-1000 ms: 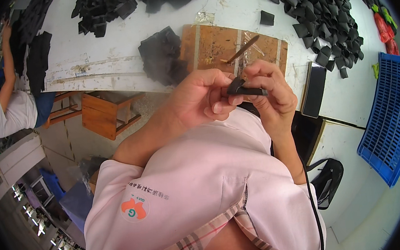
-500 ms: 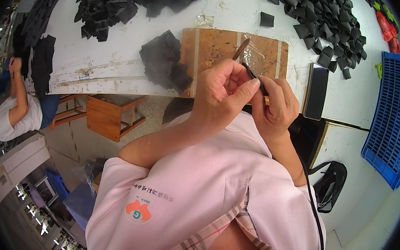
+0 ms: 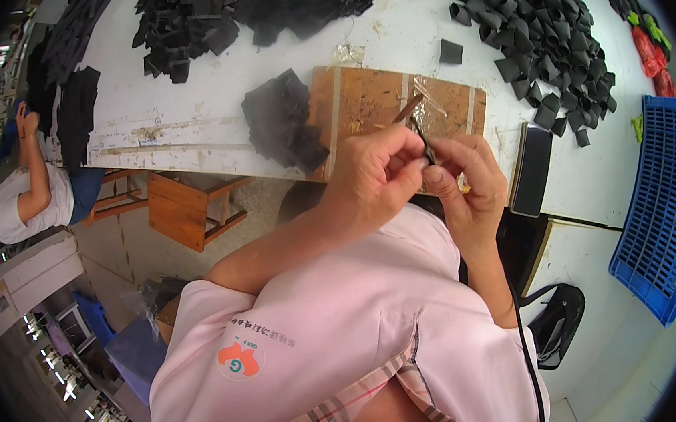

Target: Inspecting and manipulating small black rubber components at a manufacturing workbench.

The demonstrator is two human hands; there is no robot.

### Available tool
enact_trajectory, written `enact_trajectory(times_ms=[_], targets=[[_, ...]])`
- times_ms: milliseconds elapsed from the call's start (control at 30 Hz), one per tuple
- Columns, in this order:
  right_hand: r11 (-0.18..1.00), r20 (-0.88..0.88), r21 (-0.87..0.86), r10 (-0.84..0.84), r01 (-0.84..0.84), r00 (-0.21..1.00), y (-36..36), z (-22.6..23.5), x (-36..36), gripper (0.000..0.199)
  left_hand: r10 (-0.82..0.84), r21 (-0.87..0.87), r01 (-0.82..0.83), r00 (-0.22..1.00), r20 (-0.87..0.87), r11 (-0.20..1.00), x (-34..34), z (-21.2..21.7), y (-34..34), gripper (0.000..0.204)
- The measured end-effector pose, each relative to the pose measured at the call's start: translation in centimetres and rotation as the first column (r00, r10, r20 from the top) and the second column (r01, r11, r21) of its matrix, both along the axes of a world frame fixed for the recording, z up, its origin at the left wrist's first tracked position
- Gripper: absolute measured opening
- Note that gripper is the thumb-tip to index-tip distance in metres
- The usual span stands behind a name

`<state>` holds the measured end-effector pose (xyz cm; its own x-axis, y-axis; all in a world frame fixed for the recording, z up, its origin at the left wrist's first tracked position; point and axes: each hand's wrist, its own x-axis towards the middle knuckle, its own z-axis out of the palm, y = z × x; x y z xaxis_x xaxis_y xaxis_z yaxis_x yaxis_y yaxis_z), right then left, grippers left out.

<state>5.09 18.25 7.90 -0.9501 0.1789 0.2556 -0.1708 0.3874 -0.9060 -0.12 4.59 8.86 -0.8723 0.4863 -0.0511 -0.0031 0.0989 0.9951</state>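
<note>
Hands [image 3: 423, 175] pinch thin black piece [image 3: 427, 148] | above wooden board [image 3: 360, 100] edge

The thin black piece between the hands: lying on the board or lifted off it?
Lifted: both hands pinch the thin black piece above the wooden board.

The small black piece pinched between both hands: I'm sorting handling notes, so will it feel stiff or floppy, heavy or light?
Probably light: the small black piece is held by fingertips alone between the left hand and right hand. Likely flexible rather than rigid, since similar pieces in the pile lie curled. It looks thin and flat, so rolling seems unlikely.
</note>
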Motion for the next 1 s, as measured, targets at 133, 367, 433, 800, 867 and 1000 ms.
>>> enact_trajectory(times_ms=[133,367,433,800,867,1000], targets=[[0.965,-0.136,0.252,-0.044,0.077,0.990,-0.2,-0.2,-0.3,0.014,-0.021,-0.095,0.008,0.991,-0.133,0.995,0.4,-0.3,0.4,0.005],[0.847,-0.205,0.485,-0.134,0.219,0.970,-1.0,-1.4,-0.9,0.018,0.242,0.157,-0.252,0.967,0.078,0.955,0.3,-1.4,0.9,0.012],[0.856,-0.230,0.452,-0.161,0.252,0.960,-0.7,-1.5,-1.1,0.014,0.036,0.310,-0.232,0.849,0.528,0.922,-0.4,-0.6,0.3,0.012],[0.119,0.138,-0.989,0.476,0.092,0.868,-0.5,0.2,-1.7,0.013,0.176,0.059,-0.168,0.970,-0.170,0.984,0.2,-0.3,-0.6,0.014],[0.267,0.183,-0.962,0.465,0.060,0.866,-0.6,0.7,-1.7,0.016,0.286,0.082,-0.274,0.910,-0.300,0.958,0.4,-0.7,-0.3,0.010],[0.726,0.301,-0.688,0.275,0.008,0.913,-0.8,3.4,-2.5,0.023,0.136,0.320,-0.273,0.910,0.391,0.907,-1.0,2.3,-0.7,0.007]])
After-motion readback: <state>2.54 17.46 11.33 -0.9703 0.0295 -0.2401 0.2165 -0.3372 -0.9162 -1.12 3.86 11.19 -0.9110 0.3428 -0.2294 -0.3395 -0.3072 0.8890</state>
